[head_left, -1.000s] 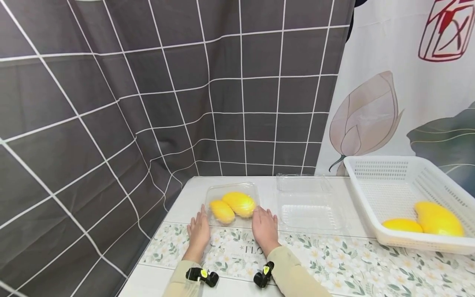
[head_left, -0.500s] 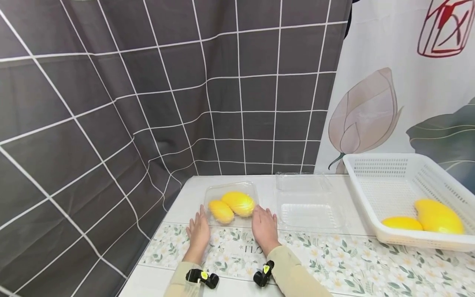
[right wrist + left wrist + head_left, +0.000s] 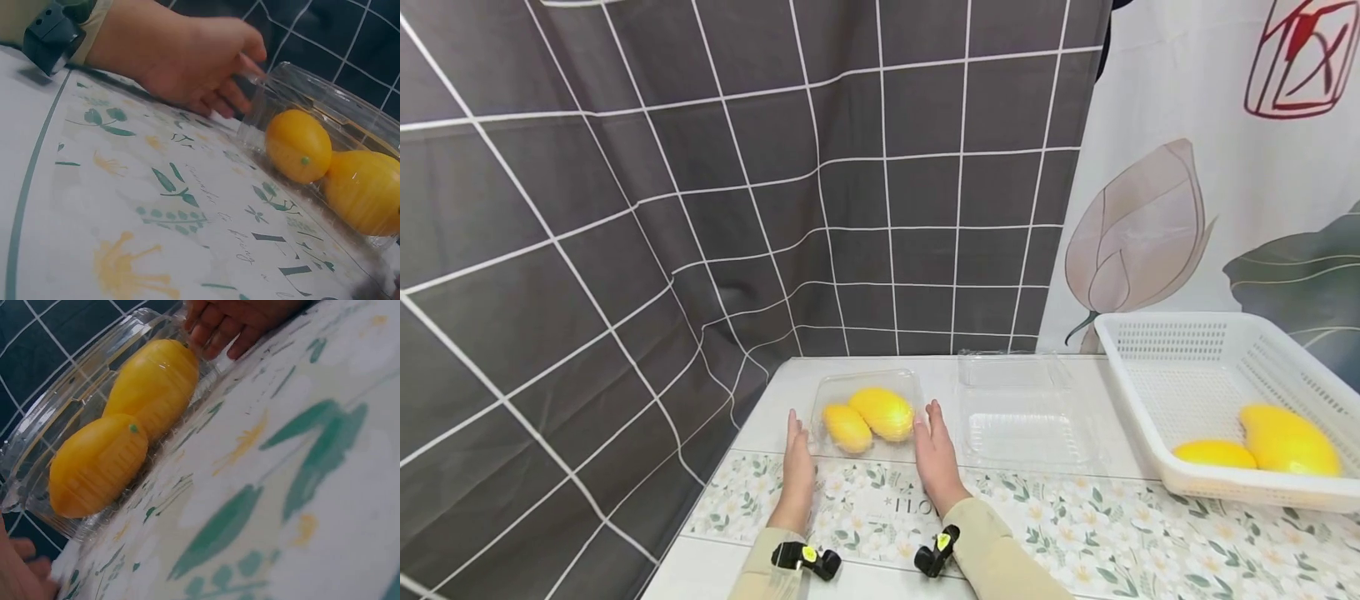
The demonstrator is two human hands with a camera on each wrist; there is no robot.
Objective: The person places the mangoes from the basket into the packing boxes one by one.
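Observation:
Two yellow mangoes [image 3: 883,413] lie inside a closed clear plastic clamshell box [image 3: 827,385], seen in all three views. My left hand [image 3: 798,468] stands on edge at the box's left side, fingers straight and a small gap from its wall. At the right side, my right hand [image 3: 936,454] is also straight-fingered, fingertips by the box's near right corner. The left wrist view shows the mangoes [image 3: 97,465] through the ribbed plastic, with the right hand [image 3: 240,322] beyond. Across the box in the right wrist view is the left hand [image 3: 194,62]. Neither hand grips anything.
An open clear plastic box [image 3: 1026,417] lies to the right, its lid towards the back. Further right stands a white perforated basket [image 3: 1138,392] holding two more mangoes [image 3: 1288,442]. A flowered strip [image 3: 1060,517] crosses the table. Grid-patterned cloth [image 3: 925,200] hangs behind and left.
Both hands have turned more on edge and drawn slightly outward from the box's sides, the left hand moving left. The closed box stays in place.

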